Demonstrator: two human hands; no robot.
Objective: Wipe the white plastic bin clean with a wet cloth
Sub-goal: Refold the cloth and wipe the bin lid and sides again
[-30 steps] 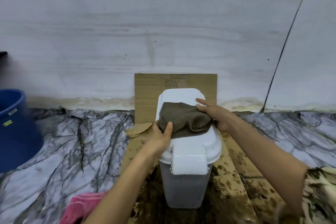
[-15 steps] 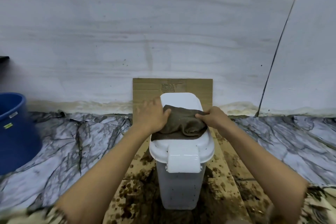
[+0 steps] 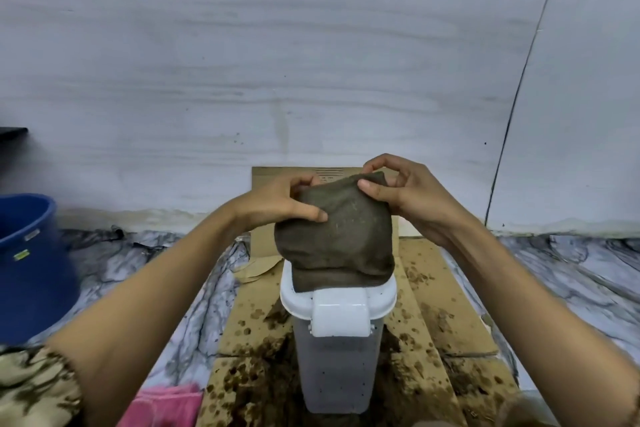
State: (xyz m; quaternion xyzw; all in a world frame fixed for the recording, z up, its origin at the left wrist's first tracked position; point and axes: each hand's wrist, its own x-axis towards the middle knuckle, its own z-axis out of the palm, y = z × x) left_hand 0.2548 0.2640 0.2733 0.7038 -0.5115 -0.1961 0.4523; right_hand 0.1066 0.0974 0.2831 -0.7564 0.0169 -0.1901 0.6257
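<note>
Two hands hold a dark brown cloth point(image 3: 336, 239) up over a white plastic bin point(image 3: 337, 340). The left hand point(image 3: 277, 201) and right hand point(image 3: 405, 194) each pinch its top edge. The bin stands mid-cardboard point(image 3: 446, 315) (stained, on the floor), lid closed.

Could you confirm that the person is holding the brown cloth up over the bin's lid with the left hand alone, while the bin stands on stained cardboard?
Not quite: both hands hold it. The head view shows the left hand and the right hand each pinching the brown cloth above the bin, which does stand on stained cardboard.
</note>
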